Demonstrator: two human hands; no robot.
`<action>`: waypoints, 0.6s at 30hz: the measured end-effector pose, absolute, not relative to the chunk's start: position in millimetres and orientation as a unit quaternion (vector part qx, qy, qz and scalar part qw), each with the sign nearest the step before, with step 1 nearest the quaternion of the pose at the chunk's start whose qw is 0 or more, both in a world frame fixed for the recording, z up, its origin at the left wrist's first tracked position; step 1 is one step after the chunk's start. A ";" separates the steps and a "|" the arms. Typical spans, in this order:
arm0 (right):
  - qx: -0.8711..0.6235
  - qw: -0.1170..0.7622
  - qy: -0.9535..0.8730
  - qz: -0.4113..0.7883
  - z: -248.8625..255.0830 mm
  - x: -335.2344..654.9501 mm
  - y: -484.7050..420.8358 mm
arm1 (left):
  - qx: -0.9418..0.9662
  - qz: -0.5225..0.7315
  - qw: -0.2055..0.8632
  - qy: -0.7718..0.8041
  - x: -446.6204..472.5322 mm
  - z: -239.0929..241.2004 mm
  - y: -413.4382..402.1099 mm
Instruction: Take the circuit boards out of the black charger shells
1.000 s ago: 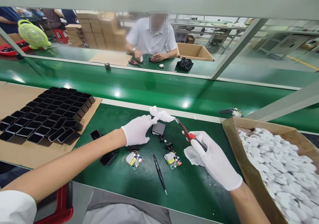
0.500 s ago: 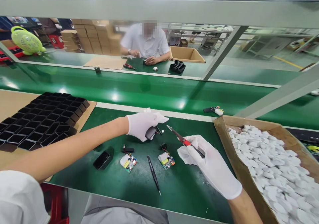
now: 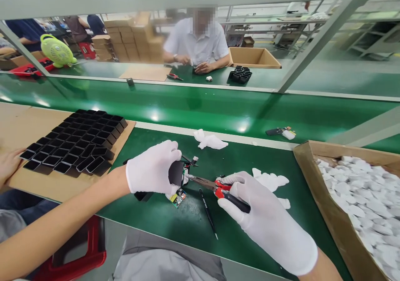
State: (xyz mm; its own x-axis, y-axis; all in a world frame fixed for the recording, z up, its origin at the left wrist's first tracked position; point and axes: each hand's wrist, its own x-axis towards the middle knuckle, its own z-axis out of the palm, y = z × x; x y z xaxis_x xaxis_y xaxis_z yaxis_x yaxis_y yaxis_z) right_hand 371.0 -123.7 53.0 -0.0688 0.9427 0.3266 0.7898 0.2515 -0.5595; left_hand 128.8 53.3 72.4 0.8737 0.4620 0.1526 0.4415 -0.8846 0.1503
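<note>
My left hand, in a white glove, is closed round a small black casing held just above the green mat. My right hand, also gloved, grips red-handled pliers whose tips point left into the casing's open end. Thin wires stick out above the casing. A small circuit board lies under my left hand. Black tweezers lie on the mat between my hands.
A white cloth lies at the mat's far edge, white pieces beside my right hand. A cardboard box of white parts stands right. Black casings fill cardboard left; another person's hand touches it. A co-worker sits across the conveyor.
My left hand let go of the white cloth, picked up the black casing and drew it nearer. My right hand swung the pliers down and left to the casing.
</note>
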 end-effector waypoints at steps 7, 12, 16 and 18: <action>-0.603 0.295 -0.736 0.084 53.6 362.6 -118.8 | 0.973 0.049 0.011 0.226 125.4 73.7 49.0; -0.625 0.247 -0.738 0.057 48.8 354.1 -119.6 | 0.978 0.027 -0.030 0.206 129.0 70.6 43.0; -0.631 0.233 -0.740 0.005 44.6 352.9 -119.8 | 0.975 0.040 -0.032 0.215 133.3 66.8 45.6; -0.622 0.232 -0.747 -0.024 43.7 354.3 -119.4 | 0.975 0.047 -0.033 0.216 136.6 64.1 49.3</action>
